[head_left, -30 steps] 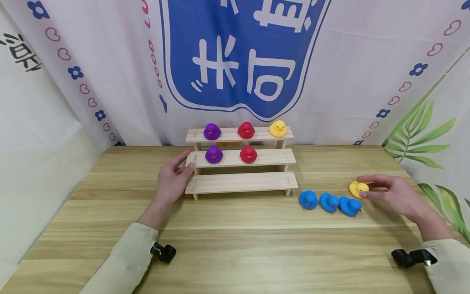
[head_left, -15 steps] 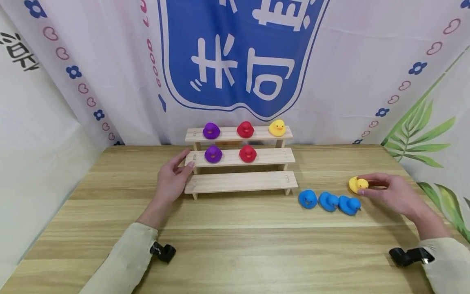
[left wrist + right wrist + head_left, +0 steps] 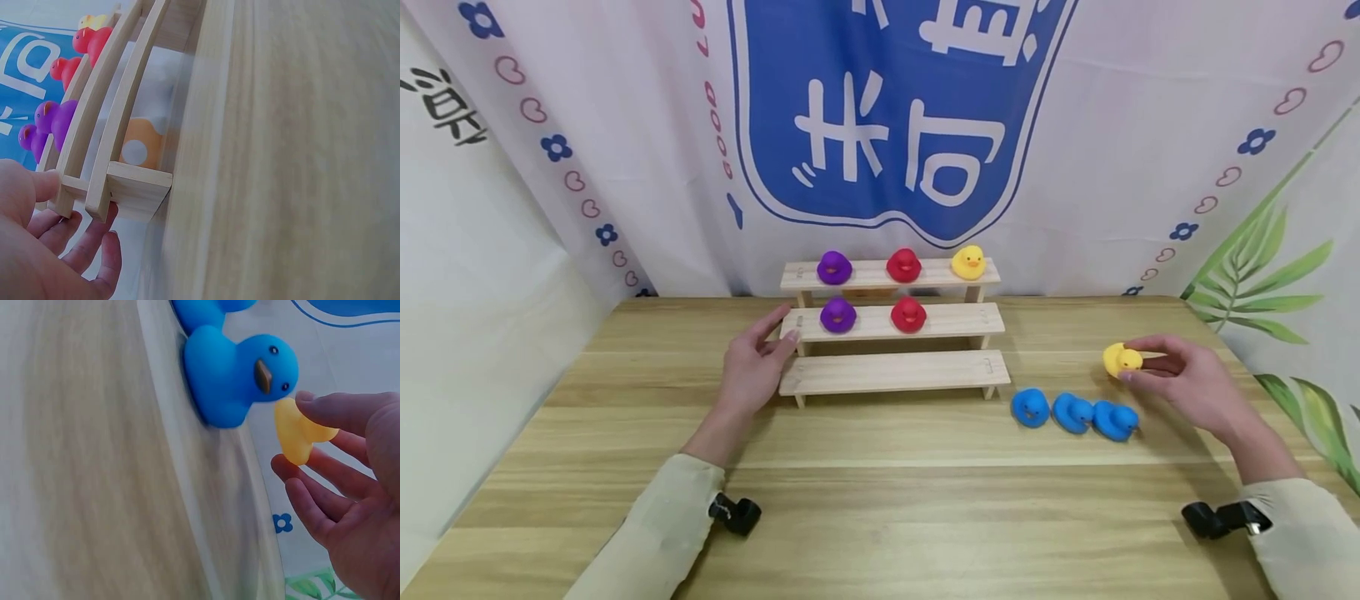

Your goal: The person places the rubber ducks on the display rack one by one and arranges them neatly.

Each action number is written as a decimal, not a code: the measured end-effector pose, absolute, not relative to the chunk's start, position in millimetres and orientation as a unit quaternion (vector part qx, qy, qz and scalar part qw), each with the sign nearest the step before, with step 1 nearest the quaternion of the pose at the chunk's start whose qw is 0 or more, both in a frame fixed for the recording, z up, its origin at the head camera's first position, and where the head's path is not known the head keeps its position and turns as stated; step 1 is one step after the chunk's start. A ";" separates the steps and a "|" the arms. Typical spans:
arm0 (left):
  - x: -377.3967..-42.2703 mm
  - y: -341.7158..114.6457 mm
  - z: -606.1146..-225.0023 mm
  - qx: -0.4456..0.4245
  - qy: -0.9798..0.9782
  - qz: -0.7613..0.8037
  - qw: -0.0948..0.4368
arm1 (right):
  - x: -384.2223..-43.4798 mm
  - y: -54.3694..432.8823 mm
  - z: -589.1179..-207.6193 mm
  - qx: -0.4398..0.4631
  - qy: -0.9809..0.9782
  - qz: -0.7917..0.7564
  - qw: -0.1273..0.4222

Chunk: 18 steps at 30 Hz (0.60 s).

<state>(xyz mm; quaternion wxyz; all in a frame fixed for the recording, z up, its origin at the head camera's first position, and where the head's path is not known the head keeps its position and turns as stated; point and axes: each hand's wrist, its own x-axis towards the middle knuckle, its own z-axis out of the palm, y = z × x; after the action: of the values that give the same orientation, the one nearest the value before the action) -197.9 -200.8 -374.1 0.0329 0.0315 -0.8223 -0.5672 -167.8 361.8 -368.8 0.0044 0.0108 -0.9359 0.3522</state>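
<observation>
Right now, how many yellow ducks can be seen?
2: one yellow duck near the right end of the top shelf, another yellow duck pinched in the right hand.

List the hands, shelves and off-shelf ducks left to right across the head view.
Left hand, wooden shelves, left blue duck, middle blue duck, held yellow duck, right hand. Rightmost blue duck omitted: its span overlaps the yellow one's.

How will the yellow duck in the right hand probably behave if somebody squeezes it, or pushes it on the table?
The yellow duck is probably light: the right hand pinches it between thumb and fingers. Its smooth, rubbery-looking surface suggests slight give when squeezed. On the table, it may slide rather than roll, since its body looks wider than its head.
</observation>
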 end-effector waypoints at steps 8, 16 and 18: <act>-198.0 -200.3 -373.1 0.028 -0.823 -0.566 0.035 | -172.5 347.7 -363.5 0.014 -0.934 0.356 0.018; -198.6 -200.8 -374.6 0.029 -0.825 -0.563 0.040 | -177.4 330.7 -361.0 0.017 -0.932 0.360 0.032; -198.9 -200.8 -374.8 0.029 -0.825 -0.562 0.041 | -178.5 325.8 -359.5 0.019 -0.930 0.366 0.034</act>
<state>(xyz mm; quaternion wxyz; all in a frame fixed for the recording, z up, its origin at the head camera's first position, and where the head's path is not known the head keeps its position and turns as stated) -198.9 -200.8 -374.8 0.0405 0.0291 -0.8253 -0.5624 -178.5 325.8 -359.5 0.0338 0.0194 -0.9298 0.3659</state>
